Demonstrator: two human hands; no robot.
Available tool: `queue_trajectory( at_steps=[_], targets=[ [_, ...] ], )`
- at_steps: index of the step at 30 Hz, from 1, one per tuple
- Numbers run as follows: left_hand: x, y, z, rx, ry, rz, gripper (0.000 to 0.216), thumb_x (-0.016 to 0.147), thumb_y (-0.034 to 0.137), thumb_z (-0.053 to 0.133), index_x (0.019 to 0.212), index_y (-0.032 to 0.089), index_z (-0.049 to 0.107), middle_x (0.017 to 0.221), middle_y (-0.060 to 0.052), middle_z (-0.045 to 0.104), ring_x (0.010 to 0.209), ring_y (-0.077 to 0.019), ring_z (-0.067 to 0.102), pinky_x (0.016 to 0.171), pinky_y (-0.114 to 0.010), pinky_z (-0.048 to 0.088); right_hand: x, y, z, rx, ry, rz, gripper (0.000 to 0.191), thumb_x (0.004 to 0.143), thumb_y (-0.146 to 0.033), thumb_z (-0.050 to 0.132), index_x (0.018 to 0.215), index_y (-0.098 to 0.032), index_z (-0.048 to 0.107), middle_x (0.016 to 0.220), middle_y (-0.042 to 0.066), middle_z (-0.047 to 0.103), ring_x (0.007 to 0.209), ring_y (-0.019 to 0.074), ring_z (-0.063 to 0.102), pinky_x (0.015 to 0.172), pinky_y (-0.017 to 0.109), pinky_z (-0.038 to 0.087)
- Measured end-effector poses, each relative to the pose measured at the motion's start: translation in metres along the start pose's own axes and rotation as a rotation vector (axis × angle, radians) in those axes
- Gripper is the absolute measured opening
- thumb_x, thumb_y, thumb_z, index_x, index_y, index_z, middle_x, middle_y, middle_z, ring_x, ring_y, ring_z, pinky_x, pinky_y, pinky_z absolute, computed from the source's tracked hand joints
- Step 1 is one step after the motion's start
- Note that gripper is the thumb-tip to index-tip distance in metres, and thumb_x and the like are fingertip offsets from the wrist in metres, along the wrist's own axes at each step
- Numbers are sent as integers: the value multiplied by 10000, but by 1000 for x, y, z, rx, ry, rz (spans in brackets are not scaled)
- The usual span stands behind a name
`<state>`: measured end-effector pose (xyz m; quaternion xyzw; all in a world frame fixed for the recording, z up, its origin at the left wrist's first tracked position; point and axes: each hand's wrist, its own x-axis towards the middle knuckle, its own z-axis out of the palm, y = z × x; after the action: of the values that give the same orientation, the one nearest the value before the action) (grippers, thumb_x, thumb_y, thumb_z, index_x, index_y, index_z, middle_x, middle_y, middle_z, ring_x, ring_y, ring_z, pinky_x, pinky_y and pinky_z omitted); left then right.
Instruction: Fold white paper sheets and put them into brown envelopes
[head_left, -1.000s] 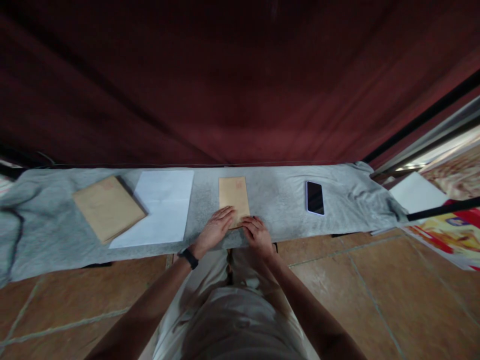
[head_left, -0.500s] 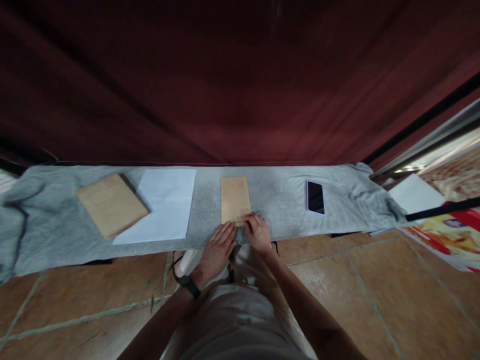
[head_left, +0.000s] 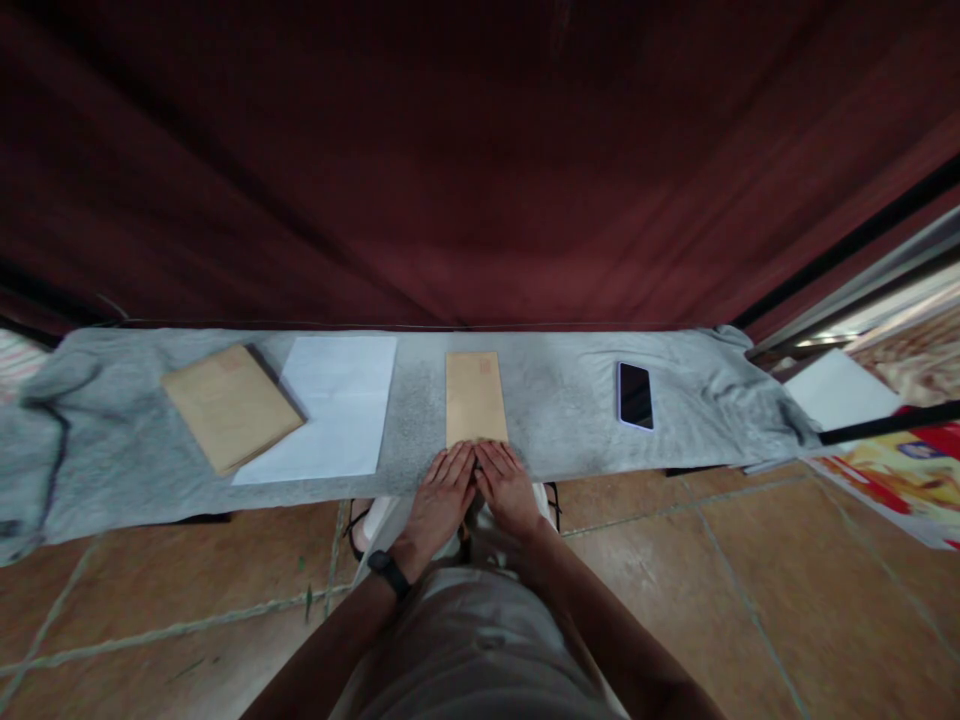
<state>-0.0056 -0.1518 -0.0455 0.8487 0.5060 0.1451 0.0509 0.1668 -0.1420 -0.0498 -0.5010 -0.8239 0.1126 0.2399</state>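
A brown paper envelope lies lengthwise on the grey cloth in front of me, a small reddish print near its far right corner. Across its near end rest the fingers of my left hand, stretched out and flat. My right hand lies beside it, fingers also extended on that same end, and the two hands meet at the middle. The envelope's near edge is hidden beneath the fingers. I wear a dark band on my left wrist.
To the left, a stack of brown envelopes overlaps white paper sheets. A phone lies to the right on the grey cloth. Beyond the narrow surface rises a dark red panel. White paper and colourful packaging are at far right.
My right hand has flattened from a bent-finger pose and now lies straight beside the left on the envelope's near end. The view has shifted slightly.
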Motion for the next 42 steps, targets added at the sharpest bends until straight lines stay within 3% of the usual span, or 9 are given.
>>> queue_trajectory(
  at_steps=[7, 14, 20, 24, 30, 34, 39, 42],
  targets=[
    [-6, -6, -6, 9, 41, -53, 534, 1056, 346, 389, 1517, 96, 491, 1561, -173, 516, 1493, -287, 437, 1239, -495, 356, -7, 11, -9, -57, 6, 16, 444, 1075, -244, 437, 1494, -137, 538, 1532, 115, 562, 1442, 234, 493, 1247, 455, 353],
    [-8, -9, -13, -38, 92, -132, 475, 1058, 332, 382, 1428, 106, 576, 1498, -181, 581, 1397, -311, 541, 1162, -505, 438, -12, 18, -11, -61, 49, 65, 440, 1077, -241, 422, 1487, -141, 545, 1525, 106, 571, 1415, 228, 512, 1254, 447, 319],
    [16, -11, -14, -152, 194, -307, 351, 1005, 254, 449, 1275, 172, 658, 1207, -148, 722, 1137, -305, 664, 1021, -486, 522, -3, 9, -14, -83, 60, 122, 396, 1040, -204, 485, 1410, -163, 619, 1432, 118, 640, 1349, 272, 532, 1213, 488, 328],
    [37, -15, -12, -285, 241, -484, 367, 904, 245, 589, 1263, 182, 636, 1039, -118, 729, 1013, -304, 688, 910, -455, 557, 5, 1, -14, -131, 13, 191, 360, 1023, -203, 524, 1362, -178, 644, 1342, 134, 668, 1212, 305, 580, 1090, 484, 419],
    [57, -23, -4, -765, 283, -762, 565, 759, 256, 703, 1300, 174, 562, 730, 36, 651, 665, -193, 664, 670, -323, 538, 8, -1, -11, -174, 76, 194, 312, 1028, -218, 528, 1310, -205, 660, 1249, 135, 689, 1088, 285, 614, 976, 441, 483],
    [66, -10, -7, -1081, 307, -711, 572, 750, 285, 674, 1290, 152, 541, 716, 48, 639, 650, -164, 641, 646, -290, 517, 12, -4, -16, -162, 108, 223, 307, 1023, -223, 545, 1310, -205, 649, 1227, 129, 694, 1056, 274, 637, 925, 406, 519],
    [80, 24, -35, -1181, 254, -565, 612, 803, 354, 693, 1349, 154, 501, 776, 25, 671, 727, -163, 665, 707, -287, 535, 18, 3, -28, -81, 161, 312, 301, 1027, -160, 482, 1236, -222, 689, 1078, 111, 724, 842, 218, 680, 721, 311, 530],
    [84, 35, -48, -1166, 203, -456, 600, 850, 433, 691, 1372, 186, 531, 875, -4, 690, 802, -160, 678, 759, -287, 547, 20, 19, -34, 127, 295, 420, 270, 1017, -183, 461, 1053, -207, 727, 966, 99, 716, 749, 190, 665, 685, 290, 520]
  ],
)
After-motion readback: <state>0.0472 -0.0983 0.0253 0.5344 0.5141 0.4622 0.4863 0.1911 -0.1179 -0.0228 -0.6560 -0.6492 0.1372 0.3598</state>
